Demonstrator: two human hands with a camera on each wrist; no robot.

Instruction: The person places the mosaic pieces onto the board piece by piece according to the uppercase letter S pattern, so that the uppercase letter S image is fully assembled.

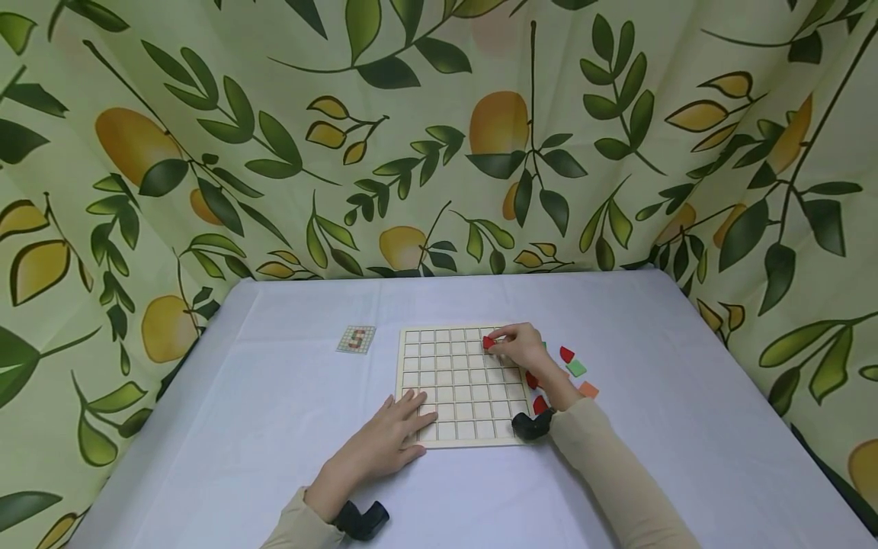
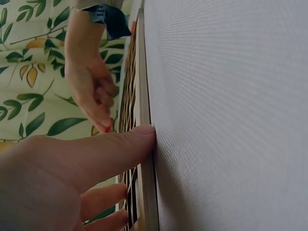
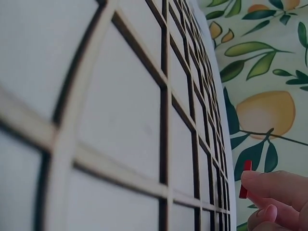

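A wooden grid board (image 1: 453, 381) with square cells lies on the table. Over its far right part, my right hand (image 1: 523, 347) pinches a small red piece (image 1: 488, 343) between thumb and fingers. The right wrist view shows this red piece (image 3: 246, 179) edge-on, held above the grid (image 3: 166, 120). My left hand (image 1: 387, 435) rests with spread fingers on the board's near left corner. In the left wrist view, the left thumb (image 2: 110, 151) touches the board's wooden edge (image 2: 144, 96).
Right of the board lie loose pieces: a red one (image 1: 566, 354), a green square (image 1: 576, 368), an orange square (image 1: 588, 390) and others partly hidden by the right arm. A small patterned card (image 1: 357, 339) lies left of the board. A leaf-print curtain (image 1: 425, 152) hangs behind the table.
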